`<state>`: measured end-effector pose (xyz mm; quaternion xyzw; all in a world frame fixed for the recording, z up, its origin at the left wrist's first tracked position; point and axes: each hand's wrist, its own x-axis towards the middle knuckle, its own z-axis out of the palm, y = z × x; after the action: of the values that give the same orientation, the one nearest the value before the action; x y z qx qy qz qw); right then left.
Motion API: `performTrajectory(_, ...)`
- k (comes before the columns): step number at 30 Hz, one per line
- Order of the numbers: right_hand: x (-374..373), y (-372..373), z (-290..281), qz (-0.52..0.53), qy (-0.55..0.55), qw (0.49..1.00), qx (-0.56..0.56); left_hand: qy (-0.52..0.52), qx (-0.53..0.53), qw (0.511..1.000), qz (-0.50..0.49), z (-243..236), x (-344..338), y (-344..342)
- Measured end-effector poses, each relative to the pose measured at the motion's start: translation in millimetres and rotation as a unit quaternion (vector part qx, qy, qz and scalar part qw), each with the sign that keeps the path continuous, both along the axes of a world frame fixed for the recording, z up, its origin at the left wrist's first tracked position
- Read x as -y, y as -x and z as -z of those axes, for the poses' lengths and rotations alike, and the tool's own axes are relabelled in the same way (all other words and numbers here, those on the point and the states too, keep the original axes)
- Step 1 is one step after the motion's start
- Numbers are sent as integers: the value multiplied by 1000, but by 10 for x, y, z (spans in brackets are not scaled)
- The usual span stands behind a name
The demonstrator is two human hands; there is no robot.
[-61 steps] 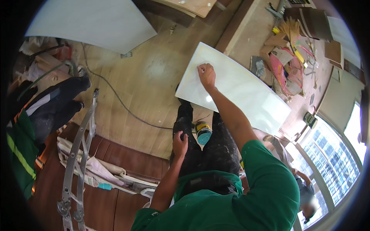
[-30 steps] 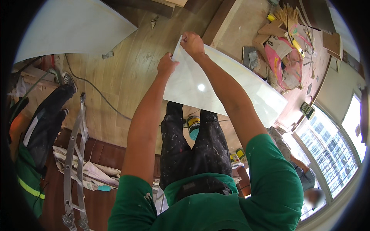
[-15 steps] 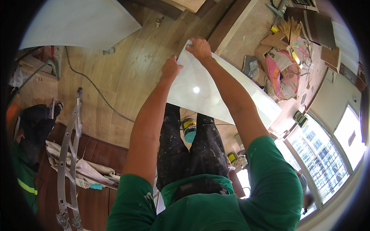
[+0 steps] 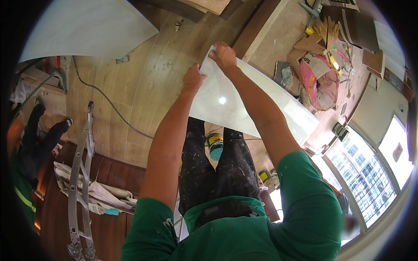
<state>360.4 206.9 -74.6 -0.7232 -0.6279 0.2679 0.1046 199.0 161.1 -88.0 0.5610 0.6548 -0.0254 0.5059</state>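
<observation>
A large glossy white slab (image 4: pixel 248 102) with faint marbling stretches out before me, reaching toward the lower right. My left hand (image 4: pixel 193 77) grips its far-left short edge at the lower corner, with the thumb on the face. Higher on the same edge, my right hand (image 4: pixel 224 57) is closed around the upper corner. A pale narrow edge shows between the two hands. Fingers behind the slab are hidden. My right forearm crosses over the slab's face, and a bright light reflects in its middle.
Under the slab, between my legs, stands a bucket (image 4: pixel 215 145). An aluminium ladder (image 4: pixel 80 187) is at left, near a co-worker's legs (image 4: pixel 41 135). A cable (image 4: pixel 106 98) crosses the wooden floor. Another white slab (image 4: pixel 91 30) lies upper left; a pink-and-white sack (image 4: pixel 320 80) sits right.
Both my hands keep hold of the slab in nearly the same place. At left, the co-worker's legs have shifted and spread apart. The view has moved very slightly.
</observation>
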Motion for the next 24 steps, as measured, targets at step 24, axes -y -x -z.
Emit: performTrajectory(24,244,100,-9,102,-107,986,-81,0,17,1000,-9,7,5,17)
